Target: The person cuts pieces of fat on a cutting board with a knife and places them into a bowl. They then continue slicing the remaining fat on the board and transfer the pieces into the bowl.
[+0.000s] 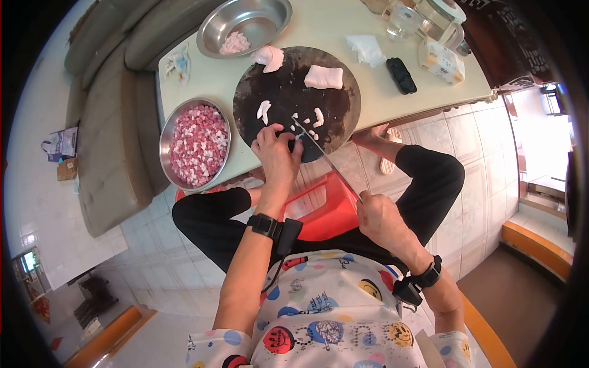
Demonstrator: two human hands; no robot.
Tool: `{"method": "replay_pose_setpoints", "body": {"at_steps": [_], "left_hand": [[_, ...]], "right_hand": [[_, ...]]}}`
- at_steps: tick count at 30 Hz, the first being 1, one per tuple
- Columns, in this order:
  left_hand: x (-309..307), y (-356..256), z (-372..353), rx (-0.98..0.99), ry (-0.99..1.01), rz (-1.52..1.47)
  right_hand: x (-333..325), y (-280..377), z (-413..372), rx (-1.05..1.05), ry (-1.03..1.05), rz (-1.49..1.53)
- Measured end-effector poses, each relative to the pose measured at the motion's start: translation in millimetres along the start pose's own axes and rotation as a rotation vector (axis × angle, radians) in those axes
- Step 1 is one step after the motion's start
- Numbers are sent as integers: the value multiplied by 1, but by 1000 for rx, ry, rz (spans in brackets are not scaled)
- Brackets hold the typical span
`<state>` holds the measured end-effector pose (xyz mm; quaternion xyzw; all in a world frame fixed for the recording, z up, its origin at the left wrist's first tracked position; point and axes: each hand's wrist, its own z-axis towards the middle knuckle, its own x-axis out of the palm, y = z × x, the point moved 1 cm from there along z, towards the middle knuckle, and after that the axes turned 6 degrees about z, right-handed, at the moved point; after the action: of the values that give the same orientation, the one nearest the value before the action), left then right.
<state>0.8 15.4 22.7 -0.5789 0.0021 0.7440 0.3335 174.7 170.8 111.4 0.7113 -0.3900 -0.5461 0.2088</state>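
My right hand (386,226) is closed around the handle of a knife (334,164), whose long blade slants up and left onto a round dark cutting board (291,89). At the board's near edge my left hand (276,152) presses down with bent fingers close to the blade tip; what lies under them is hidden. Small white bits of fat (318,116) are scattered around the tip, and a longer white strip (264,111) lies to their left. Farther back on the board are a pale slab of fat (324,77) and a curved pale piece (269,58).
A metal bowl (164,144) of diced pink and white meat stands left of the board. Behind is another metal bowl (265,27) with a few pale pieces. Tissues (366,50), a black item (400,76) and a glass pitcher (440,21) are at the right. Below sits a red plastic container (331,211).
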Motion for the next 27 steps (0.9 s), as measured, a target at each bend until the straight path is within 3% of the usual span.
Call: {"method": "replay_pose_setpoints", "body": {"at_steps": [8,20,27], "left_hand": [[5,8,-1,4,4,-47],[6,6,-4,19,-12,-53],[6,0,-7,-18,-30,-34]], "right_hand": [[-3,1,-8,0,-19,57],[-1,9,-8,-3,52,-111],[24,4,28,-116,6,-168]]}}
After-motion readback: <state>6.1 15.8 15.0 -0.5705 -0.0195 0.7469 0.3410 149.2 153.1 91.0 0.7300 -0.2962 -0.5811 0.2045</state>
